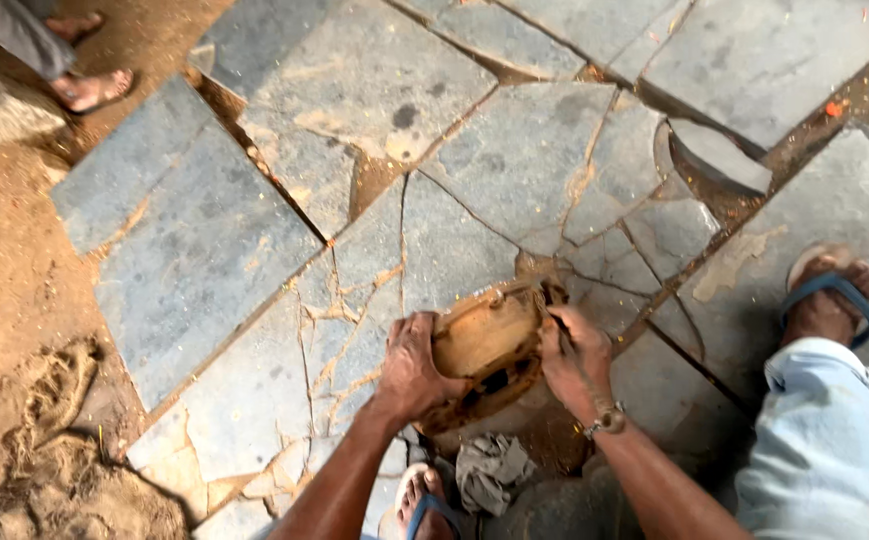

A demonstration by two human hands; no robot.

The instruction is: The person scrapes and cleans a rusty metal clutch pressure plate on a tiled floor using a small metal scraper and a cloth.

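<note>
A rusty, mud-caked metal part (489, 350), rounded and hollow like a housing, rests low on the cracked stone paving. My left hand (412, 367) grips its left rim. My right hand (576, 362) clasps its right side, with a thin dark tool or rod poking up between the fingers near the part's top edge. A metal bracelet sits on my right wrist. Much of the part's lower side is hidden by my hands.
A grey rag (492, 468) lies below the part. My sandalled feet show at the bottom (424, 505) and at the right (829, 300). Another person's bare feet (89, 88) stand at the top left. Broken stone slabs (204, 250) and loose soil with rope-like fibres (34, 440) surround me.
</note>
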